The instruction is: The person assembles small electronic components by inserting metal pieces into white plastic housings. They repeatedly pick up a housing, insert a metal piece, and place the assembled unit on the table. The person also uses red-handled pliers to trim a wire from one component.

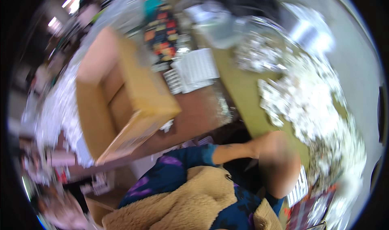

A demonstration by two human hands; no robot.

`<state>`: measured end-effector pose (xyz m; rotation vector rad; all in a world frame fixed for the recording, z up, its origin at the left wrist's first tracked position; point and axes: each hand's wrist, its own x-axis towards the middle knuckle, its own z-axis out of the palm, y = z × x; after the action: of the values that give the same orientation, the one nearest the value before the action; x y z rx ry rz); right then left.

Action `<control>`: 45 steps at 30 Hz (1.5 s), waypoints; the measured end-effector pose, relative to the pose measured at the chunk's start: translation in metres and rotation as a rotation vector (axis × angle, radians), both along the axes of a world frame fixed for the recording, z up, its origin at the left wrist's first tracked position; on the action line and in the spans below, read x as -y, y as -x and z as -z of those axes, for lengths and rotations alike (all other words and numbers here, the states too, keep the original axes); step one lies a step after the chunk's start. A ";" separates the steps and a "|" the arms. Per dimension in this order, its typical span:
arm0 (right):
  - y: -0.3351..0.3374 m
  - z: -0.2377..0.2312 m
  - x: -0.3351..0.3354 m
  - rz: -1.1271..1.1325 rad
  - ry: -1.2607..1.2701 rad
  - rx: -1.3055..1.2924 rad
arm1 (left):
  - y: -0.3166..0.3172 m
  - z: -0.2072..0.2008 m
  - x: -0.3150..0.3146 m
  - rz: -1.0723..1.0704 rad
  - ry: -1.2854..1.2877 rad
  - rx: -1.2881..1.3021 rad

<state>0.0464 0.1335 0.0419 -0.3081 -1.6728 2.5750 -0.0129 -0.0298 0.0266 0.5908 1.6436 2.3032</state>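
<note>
**Hands together beside the white heap**

Head view: from my end of the link, I have the wearer's left hand (269, 142) and right hand (283, 171) close together at the near edge of the olive-green flat tabletop (239, 92). Smearing covers both, so I can't tell whether the fingers are spread, narrowed or closed on something.

Just beyond them, along the right, lies the broad heap of small, loose white pieces (302, 104). By the right hand is a white flat sheet with dark stripes (299, 187). Farther up, more pale pieces sit in a clear, crinkled plastic bag (259, 49).

On the left, a large open box of brown cardboard (148, 84) stands tilted-looking on the reddish-brown tabletop (198, 112), well apart from the hands. White rectangular printed sheets (198, 67) lie between box and heap.

I judge the step in hand to be close work with both hands near the body. Any reach to the heap would call for parting them and a light touch, since loose pieces could scatter.

As for labels, the sheets carry rows of grey marks and the box some faint print; I can read none of it, nor make out a brand.
</note>
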 end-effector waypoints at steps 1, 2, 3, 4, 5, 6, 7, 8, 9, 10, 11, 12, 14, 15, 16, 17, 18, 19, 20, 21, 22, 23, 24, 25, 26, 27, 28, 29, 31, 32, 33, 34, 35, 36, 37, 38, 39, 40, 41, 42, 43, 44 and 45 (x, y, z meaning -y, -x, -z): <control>0.001 0.003 -0.001 -0.006 0.012 -0.025 | 0.000 0.002 -0.002 0.001 0.083 0.011; 0.003 0.005 -0.001 0.003 0.023 -0.052 | -0.002 0.003 -0.006 -0.115 0.158 -0.159; 0.003 0.007 -0.002 -0.019 0.019 -0.077 | -0.003 0.004 -0.010 -0.191 0.139 -0.192; 0.005 0.007 -0.003 -0.016 0.025 -0.112 | -0.004 0.006 -0.012 -0.250 0.152 -0.260; 0.003 0.008 -0.003 -0.037 0.014 -0.109 | -0.006 0.008 -0.016 -0.279 0.200 -0.258; 0.005 0.007 -0.004 0.017 0.011 -0.111 | -0.005 0.009 -0.017 -0.241 0.179 -0.184; 0.004 0.009 -0.002 0.200 -0.050 -0.036 | -0.006 0.011 -0.019 -0.297 0.131 -0.220; 0.006 0.008 -0.002 0.215 -0.076 -0.046 | -0.005 0.012 -0.021 -0.344 0.077 -0.256; 0.006 0.007 -0.003 0.137 -0.072 -0.075 | -0.004 0.014 -0.021 -0.309 0.095 -0.256; 0.009 0.006 -0.003 0.056 -0.050 -0.090 | -0.002 0.016 -0.020 -0.333 0.078 -0.250; 0.010 0.005 -0.003 0.003 -0.085 -0.122 | -0.002 0.016 -0.022 -0.347 0.050 -0.241; 0.011 0.004 -0.003 -0.035 -0.127 -0.147 | -0.005 0.017 -0.026 -0.351 0.012 -0.217; 0.011 0.002 -0.003 -0.021 -0.203 -0.163 | -0.006 0.018 -0.030 -0.403 0.021 -0.256; 0.011 0.001 -0.003 0.032 -0.239 -0.152 | -0.008 0.019 -0.032 -0.414 0.037 -0.249; 0.010 0.000 -0.002 0.057 -0.264 -0.142 | -0.010 0.020 -0.034 -0.431 0.027 -0.259; 0.010 -0.001 -0.002 0.104 -0.295 -0.124 | -0.010 0.020 -0.034 -0.448 0.067 -0.269; 0.010 -0.002 -0.001 0.124 -0.316 -0.111 | -0.010 0.019 -0.036 -0.472 0.078 -0.300; 0.010 -0.001 0.000 0.127 -0.327 -0.125 | -0.009 0.018 -0.036 -0.501 0.085 -0.320; 0.011 -0.001 -0.001 0.148 -0.346 -0.114 | -0.009 0.017 -0.036 -0.514 0.116 -0.368; 0.013 -0.001 -0.002 0.147 -0.354 -0.126 | -0.009 0.015 -0.037 -0.535 0.144 -0.399; 0.014 0.000 -0.003 0.108 -0.345 -0.171 | -0.010 0.014 -0.035 -0.560 0.179 -0.427; 0.015 0.001 -0.005 0.116 -0.336 -0.146 | -0.013 0.013 -0.034 -0.452 0.175 -0.371; 0.016 0.003 -0.007 0.143 -0.317 -0.109 | -0.013 0.011 -0.034 -0.593 0.173 -0.562; 0.017 0.005 -0.010 0.085 -0.322 -0.108 | -0.016 0.012 -0.031 -0.572 0.191 -0.562; 0.017 0.006 -0.012 0.036 -0.326 -0.110 | -0.018 0.012 -0.029 -0.544 0.205 -0.567; 0.018 0.008 -0.012 0.073 -0.314 -0.113 | -0.019 0.011 -0.029 -0.537 0.164 -0.567; 0.018 0.010 -0.013 0.110 -0.302 -0.118 | -0.020 0.011 -0.028 -0.530 0.124 -0.568; 0.018 0.012 -0.013 0.147 -0.287 -0.125 | -0.020 0.011 -0.027 -0.516 0.076 -0.559; 0.018 0.013 -0.012 0.255 -0.296 -0.085 | -0.025 0.012 -0.029 -0.535 0.155 -0.572; 0.017 0.014 -0.011 0.309 -0.297 -0.065 | -0.026 0.012 -0.030 -0.523 0.188 -0.564; 0.017 0.014 -0.010 0.248 -0.273 -0.097 | -0.026 0.011 -0.031 -0.513 0.156 -0.558; 0.017 0.013 -0.009 0.186 -0.252 -0.127 | -0.026 0.011 -0.031 -0.527 0.185 -0.552; 0.015 0.012 -0.008 0.124 -0.234 -0.153 | -0.026 0.011 -0.031 -0.523 0.201 -0.534; 0.015 0.011 -0.007 0.145 -0.244 -0.156 | -0.026 0.010 -0.031 -0.509 0.220 -0.500; 0.014 0.010 -0.005 0.168 -0.258 -0.156 | -0.026 0.010 -0.030 -0.503 0.205 -0.480; 0.013 0.008 -0.004 0.163 -0.247 -0.172 | -0.025 0.010 -0.030 -0.481 0.196 -0.434; 0.014 0.007 -0.002 0.179 -0.248 -0.175 | -0.025 0.009 -0.029 -0.487 0.213 -0.411; 0.012 0.005 -0.001 0.143 -0.282 -0.181 | -0.025 0.009 -0.029 -0.482 0.198 -0.385; 0.013 0.004 0.002 0.177 -0.264 -0.170 | -0.022 0.009 -0.028 -0.472 0.184 -0.354; 0.012 0.004 0.003 0.168 -0.210 -0.189 | -0.021 0.009 -0.027 -0.456 0.165 -0.326; 0.013 0.003 0.005 0.194 -0.183 -0.168 | -0.018 0.009 -0.027 -0.443 0.131 -0.323; 0.012 0.002 0.004 0.119 -0.205 -0.195 | -0.017 0.009 -0.027 -0.372 0.119 -0.262; 0.012 0.003 0.005 0.114 -0.203 -0.181 | -0.015 0.009 -0.027 -0.393 0.133 -0.274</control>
<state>0.0347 0.1284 0.0388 -0.1498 -1.7744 2.2548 0.0020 -0.0026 0.0180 0.6227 2.1941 2.4304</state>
